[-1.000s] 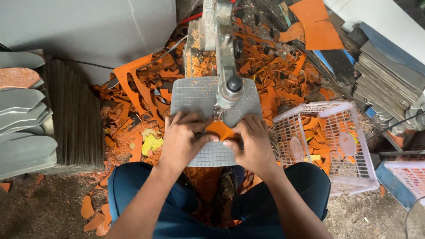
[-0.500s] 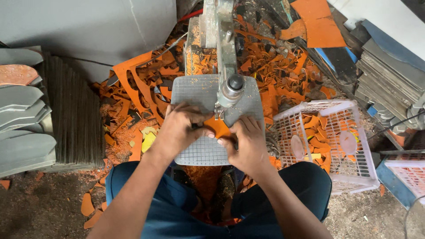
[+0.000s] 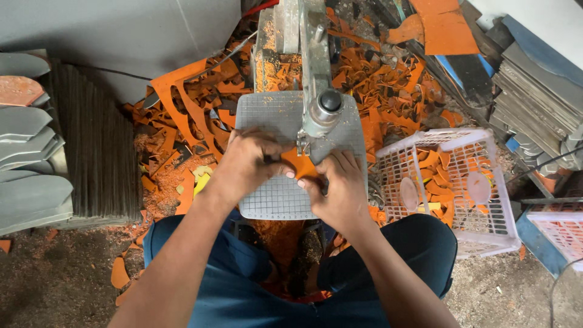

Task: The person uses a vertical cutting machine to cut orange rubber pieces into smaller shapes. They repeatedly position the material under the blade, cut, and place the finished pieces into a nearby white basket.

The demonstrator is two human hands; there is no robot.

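Observation:
A small orange piece (image 3: 302, 164) lies on the grey gridded machine table (image 3: 273, 200), just under the saw head (image 3: 322, 112). My left hand (image 3: 249, 164) presses on the piece from the left, fingers curled over it. My right hand (image 3: 337, 185) grips its right and near side. Most of the piece is hidden beneath my fingers. Both hands sit close to the blade point below the metal arm.
Orange offcuts (image 3: 182, 115) litter the floor around the machine. A white plastic basket (image 3: 449, 188) with orange pieces stands to the right. Stacks of grey sheets (image 3: 91, 140) and grey cut shapes (image 3: 24, 146) stand on the left. More grey boards (image 3: 534, 85) are piled at the right.
Both hands have shifted slightly, turning the orange piece under the saw head; the left hand has moved a little toward the blade.

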